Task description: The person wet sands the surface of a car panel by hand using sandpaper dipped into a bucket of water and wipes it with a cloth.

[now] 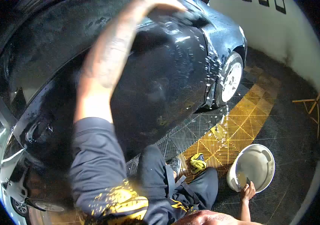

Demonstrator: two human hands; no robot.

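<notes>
My left hand (167, 5) is at the top of the view, smeared by motion, at the upper side of the dark, wet car (160, 75). Its fingers cannot be made out, nor whether they hold anything. White drops or foam flecks scatter down past the car's front wheel (232, 78). On the right, my right hand (247, 192) is closed at the near rim of a pale bucket (271, 165), with a small dark thing (247, 181) at its fingertips. What that thing is cannot be told. Cloudy liquid shows inside the bucket.
A yellow and dark cloth (198, 163) lies on the grid-tiled floor between my knees. Beyond it is a yellowish patch (217, 132) with white flecks. A yellow stand (313, 101) is by the right wall. Another vehicle (15, 193) shows at the lower left.
</notes>
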